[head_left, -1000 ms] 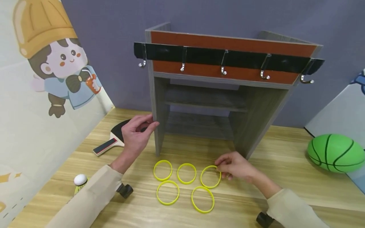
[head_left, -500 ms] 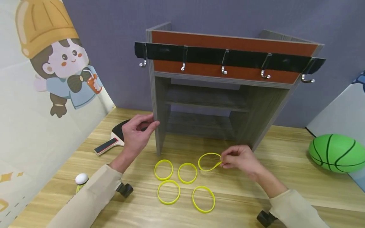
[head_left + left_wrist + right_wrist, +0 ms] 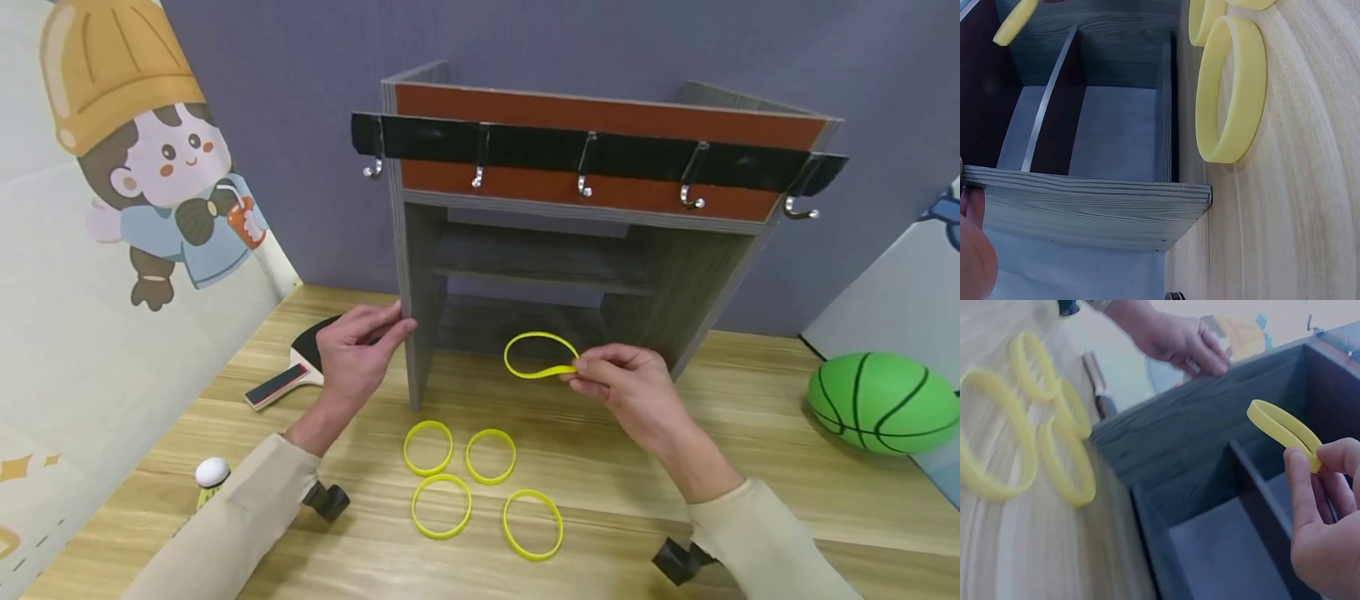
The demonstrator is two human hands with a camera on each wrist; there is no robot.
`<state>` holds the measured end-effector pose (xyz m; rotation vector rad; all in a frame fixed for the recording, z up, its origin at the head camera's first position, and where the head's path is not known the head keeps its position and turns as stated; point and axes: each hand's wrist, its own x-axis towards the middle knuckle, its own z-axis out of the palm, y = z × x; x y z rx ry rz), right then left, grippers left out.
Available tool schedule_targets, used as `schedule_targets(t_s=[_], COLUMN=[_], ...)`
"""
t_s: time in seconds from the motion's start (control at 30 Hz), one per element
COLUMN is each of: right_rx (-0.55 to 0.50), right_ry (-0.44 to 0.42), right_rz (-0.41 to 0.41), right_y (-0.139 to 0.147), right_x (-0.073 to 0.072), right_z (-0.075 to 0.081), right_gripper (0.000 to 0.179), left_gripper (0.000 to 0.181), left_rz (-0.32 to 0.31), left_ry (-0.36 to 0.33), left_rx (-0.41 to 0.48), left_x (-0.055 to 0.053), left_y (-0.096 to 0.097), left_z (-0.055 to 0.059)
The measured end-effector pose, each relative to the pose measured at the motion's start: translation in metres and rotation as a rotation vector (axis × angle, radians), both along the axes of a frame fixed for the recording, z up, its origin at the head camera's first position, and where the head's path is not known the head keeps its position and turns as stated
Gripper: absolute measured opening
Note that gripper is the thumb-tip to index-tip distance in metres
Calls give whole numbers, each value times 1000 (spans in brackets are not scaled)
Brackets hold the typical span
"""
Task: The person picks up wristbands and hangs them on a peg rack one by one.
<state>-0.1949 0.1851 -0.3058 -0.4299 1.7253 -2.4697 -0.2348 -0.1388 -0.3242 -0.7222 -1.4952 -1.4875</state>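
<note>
My right hand (image 3: 637,387) pinches a yellow wristband (image 3: 538,335) between thumb and fingers. The band hangs in the air before the lower opening of the grey wooden rack (image 3: 536,267), pulled narrow at the pinched side. In the right wrist view the fingers (image 3: 1302,487) grip one end of the loop. My left hand (image 3: 352,354) holds the front edge of the rack's left side panel (image 3: 416,333) with thumb and fingertips. Several more yellow wristbands lie flat on the wood-grain table, among them a front-right one (image 3: 558,525) and a middle one (image 3: 513,467).
A black bar with several metal hooks (image 3: 585,187) crosses the rack's reddish-brown front board (image 3: 525,98). Left of the rack lie a table-tennis bat (image 3: 277,386) and a shuttlecock (image 3: 212,473). A green ball (image 3: 881,404) rests at the right.
My right hand has picked the right-hand wristband of the back row off the table and raised it toward the rack. The left hand stays on the side panel.
</note>
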Motion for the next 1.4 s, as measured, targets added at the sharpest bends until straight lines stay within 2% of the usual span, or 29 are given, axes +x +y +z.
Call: schedule_targets(t_s=[0.2,0.5,0.6,0.77,0.87,1.13,1.4], right_rx=[-73,-74,-91,-115,-121,-134,-162], right_ry=[0,-2,6,44,70,148,174], right_rz=[11,-5,-9,12,33,79,88], right_y=[-13,-34,-41,-57,-67,-94,-120], right_x=[1,3,3,5,7,13,13], right_z=[18,46,56,75,86,112,127], right_gripper=[14,6,6,1,2,6,10], left_gripper=[28,28,28,26,24,23,25], left_rz=[-5,6,6,7,5,-3,-2], left_ry=[-9,-11,-1,6,0,7,0], left_rx=[-4,-17,-26,-35,-35,-34,-35], left_x=[0,-1,3,14,16,16,17], left_y=[0,-2,0,3,4,3,3], left_z=[-1,1,6,16,18,19,18])
